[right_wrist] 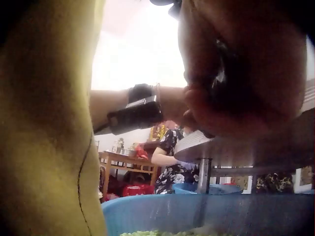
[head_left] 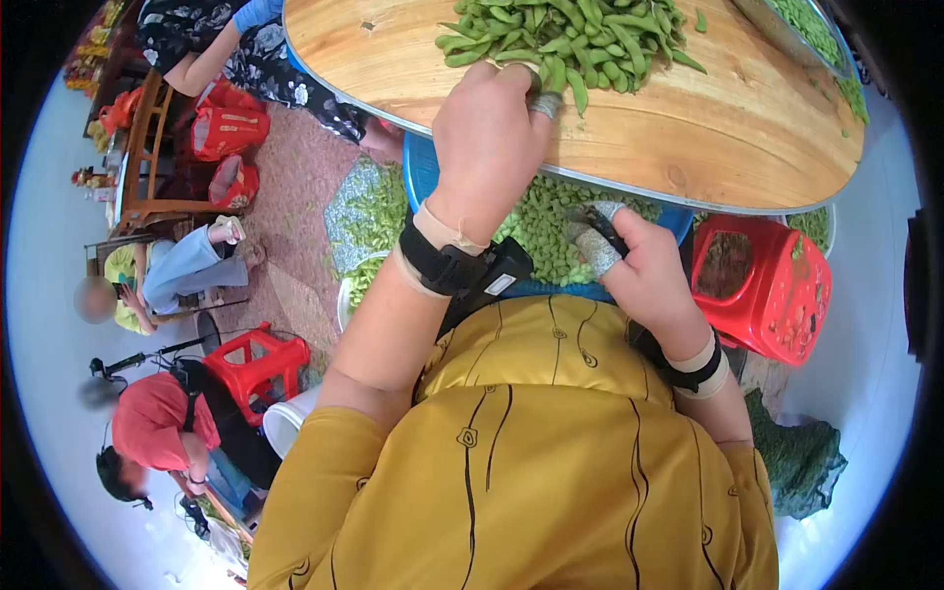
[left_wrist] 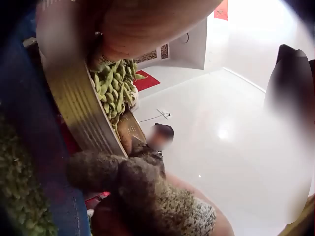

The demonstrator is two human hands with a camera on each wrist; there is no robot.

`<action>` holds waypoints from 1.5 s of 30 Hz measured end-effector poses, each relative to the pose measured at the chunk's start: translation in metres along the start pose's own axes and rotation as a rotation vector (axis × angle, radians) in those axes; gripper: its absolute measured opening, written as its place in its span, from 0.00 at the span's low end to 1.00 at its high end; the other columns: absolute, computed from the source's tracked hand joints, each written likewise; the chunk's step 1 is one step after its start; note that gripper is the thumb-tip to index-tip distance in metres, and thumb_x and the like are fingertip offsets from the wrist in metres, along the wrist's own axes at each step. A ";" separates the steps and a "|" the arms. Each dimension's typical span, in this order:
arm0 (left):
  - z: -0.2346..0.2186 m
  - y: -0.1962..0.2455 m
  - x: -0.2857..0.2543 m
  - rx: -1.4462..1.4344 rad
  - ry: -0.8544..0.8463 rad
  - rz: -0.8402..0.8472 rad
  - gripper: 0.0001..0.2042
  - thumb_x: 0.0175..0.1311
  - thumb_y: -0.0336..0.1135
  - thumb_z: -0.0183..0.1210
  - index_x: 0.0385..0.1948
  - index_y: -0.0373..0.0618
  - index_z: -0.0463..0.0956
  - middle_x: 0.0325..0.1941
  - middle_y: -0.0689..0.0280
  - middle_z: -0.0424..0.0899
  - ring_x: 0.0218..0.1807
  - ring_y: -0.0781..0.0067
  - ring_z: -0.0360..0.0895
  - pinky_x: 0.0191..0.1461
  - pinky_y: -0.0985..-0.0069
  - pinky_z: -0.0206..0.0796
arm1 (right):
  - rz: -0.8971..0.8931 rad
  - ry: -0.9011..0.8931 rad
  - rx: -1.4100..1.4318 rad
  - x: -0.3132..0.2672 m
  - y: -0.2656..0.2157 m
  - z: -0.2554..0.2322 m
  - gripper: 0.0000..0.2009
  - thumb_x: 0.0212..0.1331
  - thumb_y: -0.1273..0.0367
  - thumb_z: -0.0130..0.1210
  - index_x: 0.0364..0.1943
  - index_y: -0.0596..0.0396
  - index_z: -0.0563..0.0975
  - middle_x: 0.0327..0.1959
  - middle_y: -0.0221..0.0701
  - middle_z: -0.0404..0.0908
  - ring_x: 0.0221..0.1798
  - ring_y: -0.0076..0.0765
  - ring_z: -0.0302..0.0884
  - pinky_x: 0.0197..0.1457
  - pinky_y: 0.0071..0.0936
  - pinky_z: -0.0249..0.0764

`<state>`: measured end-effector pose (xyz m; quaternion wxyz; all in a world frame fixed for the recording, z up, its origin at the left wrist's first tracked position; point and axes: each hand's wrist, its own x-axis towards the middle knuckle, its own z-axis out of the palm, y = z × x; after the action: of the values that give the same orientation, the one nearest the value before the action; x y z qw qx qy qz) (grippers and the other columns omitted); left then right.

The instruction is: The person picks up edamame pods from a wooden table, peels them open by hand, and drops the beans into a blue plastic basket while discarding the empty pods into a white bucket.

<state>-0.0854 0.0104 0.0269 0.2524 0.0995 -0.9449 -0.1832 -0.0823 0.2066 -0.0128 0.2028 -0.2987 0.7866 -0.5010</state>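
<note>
Green soybean pods [head_left: 590,39] lie heaped on a round-cornered wooden tabletop [head_left: 728,128]. At the near edge of the heap my left hand [head_left: 492,133] curls its fingers, a grey-taped thumb among them, round a pod. My right hand [head_left: 649,270] hovers low over a blue basin [head_left: 421,162] of shelled green beans [head_left: 551,216]. Its thumb and finger, wrapped in grey tape, come together around a black strip; I cannot tell if that is a held thing or a covering. The left wrist view shows the taped fingers [left_wrist: 138,187] beside the table rim [left_wrist: 83,108].
A metal bowl of green beans [head_left: 801,29] stands at the table's far right. Red plastic stools [head_left: 762,285] flank me, and a bag of beans [head_left: 364,206] sits on the floor at left. Other people sit to the left and across the table. Behind my right arm lies a dark green sack [head_left: 801,462].
</note>
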 end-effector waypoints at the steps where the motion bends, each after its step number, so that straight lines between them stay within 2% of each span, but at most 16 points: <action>1: 0.002 -0.003 0.000 -0.002 -0.005 0.002 0.09 0.50 0.35 0.62 0.26 0.40 0.77 0.30 0.53 0.76 0.33 0.49 0.76 0.36 0.60 0.69 | -0.034 0.023 -0.003 0.000 -0.001 -0.002 0.10 0.53 0.68 0.54 0.36 0.60 0.74 0.23 0.47 0.74 0.25 0.53 0.73 0.30 0.35 0.69; 6: 0.009 -0.015 0.002 0.002 0.025 0.029 0.08 0.53 0.31 0.57 0.31 0.36 0.76 0.28 0.49 0.78 0.33 0.46 0.76 0.38 0.59 0.67 | 0.104 -0.036 0.046 0.002 -0.011 -0.008 0.10 0.52 0.70 0.54 0.37 0.61 0.74 0.22 0.44 0.73 0.23 0.47 0.70 0.29 0.35 0.69; 8: 0.008 -0.017 0.003 -0.080 0.067 -0.014 0.07 0.54 0.31 0.56 0.31 0.37 0.76 0.28 0.49 0.78 0.34 0.46 0.76 0.38 0.59 0.68 | 0.001 -0.012 0.165 0.003 -0.009 -0.008 0.07 0.54 0.71 0.54 0.35 0.60 0.75 0.21 0.37 0.75 0.19 0.34 0.70 0.26 0.30 0.68; 9: 0.007 -0.018 0.004 -0.162 0.107 -0.056 0.07 0.56 0.32 0.55 0.31 0.38 0.76 0.28 0.49 0.78 0.34 0.45 0.76 0.39 0.58 0.68 | 0.015 0.002 0.161 0.004 -0.013 -0.010 0.07 0.54 0.71 0.54 0.35 0.60 0.75 0.21 0.37 0.75 0.19 0.34 0.70 0.26 0.30 0.68; 11: 0.002 -0.020 0.002 -0.245 0.104 -0.165 0.08 0.61 0.30 0.51 0.34 0.35 0.75 0.30 0.55 0.83 0.31 0.66 0.82 0.34 0.71 0.71 | 0.240 -0.088 0.514 0.009 -0.031 -0.019 0.06 0.56 0.71 0.54 0.34 0.59 0.75 0.22 0.28 0.76 0.18 0.22 0.68 0.22 0.22 0.66; 12: -0.004 -0.013 0.000 -0.424 0.059 -0.236 0.07 0.61 0.28 0.51 0.35 0.34 0.75 0.30 0.56 0.83 0.30 0.67 0.81 0.34 0.72 0.71 | 0.247 -0.086 0.596 0.012 -0.036 -0.024 0.05 0.58 0.70 0.53 0.33 0.59 0.75 0.22 0.25 0.76 0.17 0.17 0.68 0.21 0.17 0.66; 14: -0.018 0.006 -0.005 -0.630 -0.014 -0.295 0.06 0.60 0.26 0.51 0.35 0.34 0.74 0.30 0.56 0.83 0.29 0.68 0.81 0.33 0.74 0.71 | 0.220 -0.018 0.618 0.023 -0.042 -0.027 0.06 0.58 0.71 0.52 0.33 0.60 0.75 0.21 0.25 0.75 0.17 0.17 0.68 0.20 0.18 0.66; 16: -0.028 0.018 -0.009 -0.792 -0.184 -0.296 0.06 0.61 0.23 0.50 0.37 0.32 0.73 0.30 0.63 0.82 0.30 0.80 0.78 0.32 0.82 0.70 | 0.166 0.023 0.639 0.033 -0.044 -0.032 0.06 0.57 0.71 0.52 0.33 0.61 0.74 0.20 0.26 0.75 0.17 0.18 0.69 0.20 0.18 0.67; 17: -0.030 0.022 -0.011 -0.801 -0.188 -0.285 0.06 0.61 0.23 0.50 0.37 0.32 0.73 0.30 0.63 0.82 0.30 0.80 0.78 0.32 0.82 0.70 | 0.158 0.052 0.609 0.038 -0.045 -0.034 0.07 0.60 0.69 0.53 0.36 0.59 0.74 0.22 0.26 0.75 0.17 0.17 0.67 0.20 0.17 0.65; 20: -0.037 0.030 -0.017 -0.929 -0.490 -0.327 0.07 0.60 0.21 0.49 0.39 0.32 0.73 0.35 0.62 0.82 0.32 0.79 0.78 0.33 0.83 0.71 | 0.109 0.086 0.600 0.048 -0.038 -0.036 0.09 0.61 0.67 0.55 0.38 0.58 0.74 0.23 0.25 0.75 0.17 0.16 0.65 0.21 0.15 0.63; 29: -0.024 0.019 -0.033 -1.034 -0.529 -0.423 0.07 0.60 0.23 0.52 0.37 0.36 0.78 0.30 0.71 0.79 0.29 0.87 0.71 0.31 0.87 0.64 | 0.088 0.078 0.553 0.042 -0.033 -0.028 0.05 0.55 0.73 0.50 0.32 0.60 0.74 0.17 0.26 0.73 0.17 0.18 0.69 0.20 0.18 0.66; 34: -0.022 0.023 -0.034 -1.158 -0.399 -0.469 0.08 0.61 0.23 0.51 0.39 0.37 0.77 0.27 0.74 0.77 0.26 0.89 0.67 0.28 0.88 0.59 | 0.100 0.056 0.546 0.032 -0.042 -0.029 0.14 0.64 0.70 0.48 0.52 0.59 0.71 0.27 0.25 0.75 0.21 0.15 0.67 0.22 0.15 0.65; 37: -0.026 0.021 -0.034 -1.183 -0.378 -0.501 0.08 0.61 0.22 0.51 0.39 0.36 0.77 0.30 0.72 0.78 0.29 0.88 0.69 0.32 0.87 0.62 | 0.082 0.017 0.478 0.022 -0.049 -0.031 0.18 0.54 0.76 0.44 0.51 0.60 0.71 0.27 0.26 0.76 0.20 0.18 0.70 0.22 0.18 0.68; 40: -0.026 0.022 -0.036 -1.200 -0.429 -0.475 0.08 0.61 0.22 0.50 0.40 0.35 0.76 0.36 0.69 0.80 0.38 0.85 0.72 0.42 0.84 0.66 | 0.089 -0.012 0.446 0.018 -0.044 -0.030 0.20 0.55 0.77 0.44 0.55 0.57 0.70 0.28 0.25 0.76 0.21 0.16 0.70 0.23 0.16 0.68; 43: -0.025 0.021 -0.039 -1.116 -0.392 -0.369 0.09 0.62 0.25 0.52 0.42 0.38 0.77 0.29 0.74 0.77 0.29 0.88 0.69 0.31 0.87 0.60 | 0.133 -0.050 0.473 0.018 -0.047 -0.032 0.20 0.58 0.76 0.44 0.57 0.55 0.69 0.28 0.25 0.76 0.21 0.15 0.69 0.22 0.14 0.68; 45: -0.024 0.018 -0.042 -1.105 -0.393 -0.359 0.09 0.62 0.24 0.51 0.42 0.38 0.77 0.29 0.74 0.77 0.30 0.88 0.69 0.32 0.87 0.60 | 0.175 -0.077 0.511 0.017 -0.049 -0.034 0.20 0.60 0.76 0.44 0.58 0.55 0.69 0.29 0.24 0.76 0.21 0.14 0.68 0.22 0.13 0.67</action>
<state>-0.0390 0.0310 0.0349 0.0531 0.0759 -0.7074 -0.7007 -0.1033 0.2021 0.0459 0.3441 -0.1875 0.6492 -0.6519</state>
